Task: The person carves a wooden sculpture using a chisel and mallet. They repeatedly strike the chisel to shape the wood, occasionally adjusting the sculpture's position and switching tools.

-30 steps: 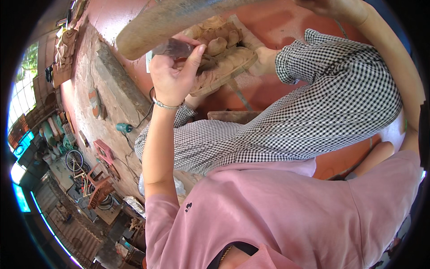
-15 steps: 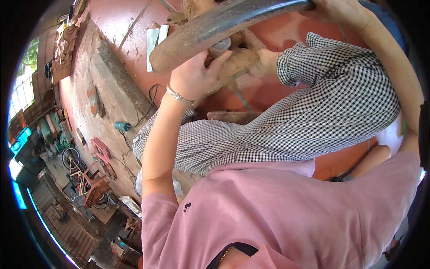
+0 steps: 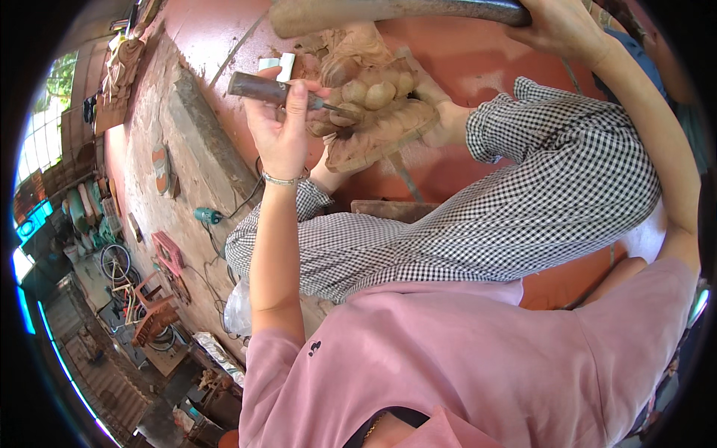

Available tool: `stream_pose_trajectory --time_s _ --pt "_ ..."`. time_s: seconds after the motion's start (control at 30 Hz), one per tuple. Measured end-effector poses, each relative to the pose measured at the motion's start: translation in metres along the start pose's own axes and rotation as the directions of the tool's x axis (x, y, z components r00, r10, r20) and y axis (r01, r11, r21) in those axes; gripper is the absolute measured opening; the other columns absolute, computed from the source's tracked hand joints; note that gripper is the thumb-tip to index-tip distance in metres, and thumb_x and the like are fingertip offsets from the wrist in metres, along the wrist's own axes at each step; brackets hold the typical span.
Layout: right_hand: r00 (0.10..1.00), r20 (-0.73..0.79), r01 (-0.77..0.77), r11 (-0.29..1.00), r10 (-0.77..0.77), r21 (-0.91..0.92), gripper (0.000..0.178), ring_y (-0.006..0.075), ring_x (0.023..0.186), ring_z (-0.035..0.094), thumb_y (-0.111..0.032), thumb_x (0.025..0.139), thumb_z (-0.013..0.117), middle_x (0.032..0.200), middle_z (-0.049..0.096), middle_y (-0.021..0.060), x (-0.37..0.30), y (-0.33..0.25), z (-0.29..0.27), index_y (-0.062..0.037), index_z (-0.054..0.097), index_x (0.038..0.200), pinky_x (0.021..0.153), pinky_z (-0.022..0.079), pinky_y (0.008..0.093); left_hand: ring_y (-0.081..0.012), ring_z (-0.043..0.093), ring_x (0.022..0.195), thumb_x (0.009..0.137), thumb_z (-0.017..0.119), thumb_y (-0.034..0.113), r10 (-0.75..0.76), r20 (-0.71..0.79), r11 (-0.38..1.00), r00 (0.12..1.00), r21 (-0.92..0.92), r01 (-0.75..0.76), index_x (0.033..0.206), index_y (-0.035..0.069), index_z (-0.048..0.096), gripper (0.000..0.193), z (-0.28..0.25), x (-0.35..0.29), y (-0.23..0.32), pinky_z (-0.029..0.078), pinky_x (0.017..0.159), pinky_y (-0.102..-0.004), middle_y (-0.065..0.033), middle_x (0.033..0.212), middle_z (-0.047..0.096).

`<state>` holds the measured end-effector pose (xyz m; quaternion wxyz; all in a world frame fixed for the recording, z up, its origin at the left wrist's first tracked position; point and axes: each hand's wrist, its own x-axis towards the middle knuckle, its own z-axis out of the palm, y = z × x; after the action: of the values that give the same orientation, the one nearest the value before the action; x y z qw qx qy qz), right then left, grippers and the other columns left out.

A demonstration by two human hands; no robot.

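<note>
My left hand (image 3: pixel 278 133) is closed around the dark handle of a chisel (image 3: pixel 258 87). The chisel's thin blade points right, its tip at a brown wood carving (image 3: pixel 381 134) with rounded, ball-like shapes. At the top right, my right hand (image 3: pixel 564 31) grips the narrow end of a long wooden mallet (image 3: pixel 418 10). The mallet's thick end is raised beyond the carving and the chisel handle, apart from both. My bare feet flank the carving on the red floor, the right foot (image 3: pixel 441 112) against its side.
White blocks (image 3: pixel 285 66) lie just beyond the chisel. A heavy wooden plank (image 3: pixel 202 127) stretches along the left, with a green power tool (image 3: pixel 208 216) and its cord nearby. A flat wooden piece (image 3: pixel 388 210) lies by my legs. Bicycles and chairs stand farther left.
The mallet has swung up and away, uncovering the carving and the chisel. My left hand, with the chisel, has shifted left.
</note>
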<state>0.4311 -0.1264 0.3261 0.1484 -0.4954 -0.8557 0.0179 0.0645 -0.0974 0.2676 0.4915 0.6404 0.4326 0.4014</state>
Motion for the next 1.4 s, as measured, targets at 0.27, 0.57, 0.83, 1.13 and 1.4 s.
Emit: stream_pose_trajectory --time_s 0.27,0.57,0.83,1.13,1.4 --pt "0.998 -0.008 -0.067 0.998 0.067 0.024 0.076 0.0343 0.091 0.067 -0.011 0.058 0.078 0.106 0.067 0.0136 0.005 0.003 -0.003 -0.0111 0.054 0.130 0.075 0.055 0.0416 -0.0152 0.066 0.094 0.084 0.071 -0.009 0.132 -0.088 0.991 0.987 -0.019 -0.135 0.124 0.003 0.041 0.052 0.010 -0.003 -0.019 0.058 0.078 -0.0279 -0.0101 0.104 0.064" --pt "0.988 0.000 -0.151 0.969 0.154 0.194 0.067 0.0339 0.095 0.068 -0.011 0.067 0.076 0.107 0.067 0.0173 0.017 -0.004 -0.009 -0.0076 0.054 0.130 0.080 0.054 0.0384 -0.0192 0.069 0.092 0.095 0.064 0.002 -0.072 -0.020 0.997 0.997 -0.008 0.072 0.118 0.001 0.046 0.030 0.016 -0.026 -0.036 0.059 0.071 -0.0265 -0.0095 0.098 0.066" --pt "0.973 0.073 -0.229 0.922 0.217 0.312 0.064 0.0346 0.092 0.065 -0.007 0.078 0.069 0.102 0.064 0.0182 0.012 0.010 0.017 -0.0106 0.050 0.139 0.084 0.050 0.0367 -0.0247 0.072 0.079 0.103 0.055 0.019 -0.163 -0.239 0.955 0.957 -0.281 0.092 0.122 0.003 0.038 0.030 0.000 -0.016 -0.026 0.060 0.061 -0.0294 -0.0114 0.090 0.064" --pt "0.972 0.098 -0.229 0.955 0.214 0.189 0.063 0.0368 0.092 0.066 -0.012 0.074 0.070 0.097 0.068 0.0160 0.010 0.012 0.032 -0.0162 0.053 0.135 0.077 0.052 0.0431 -0.0241 0.072 0.076 0.103 0.055 0.022 -0.216 -0.301 0.904 0.929 -0.422 0.074 0.117 0.006 0.041 0.025 -0.004 -0.026 -0.055 0.059 0.059 -0.0282 -0.0092 0.086 0.064" --pt "0.934 0.249 -0.302 0.938 0.255 0.170 0.062 0.0387 0.094 0.066 -0.011 0.071 0.069 0.096 0.067 0.0185 0.022 -0.002 0.027 -0.0128 0.053 0.131 0.078 0.051 0.0439 -0.0261 0.073 0.077 0.103 0.055 0.022 -0.306 -0.413 0.847 0.858 -0.529 0.047 0.112 0.007 0.044 0.021 -0.010 -0.029 -0.067 0.060 0.059 -0.0283 -0.0092 0.085 0.066"
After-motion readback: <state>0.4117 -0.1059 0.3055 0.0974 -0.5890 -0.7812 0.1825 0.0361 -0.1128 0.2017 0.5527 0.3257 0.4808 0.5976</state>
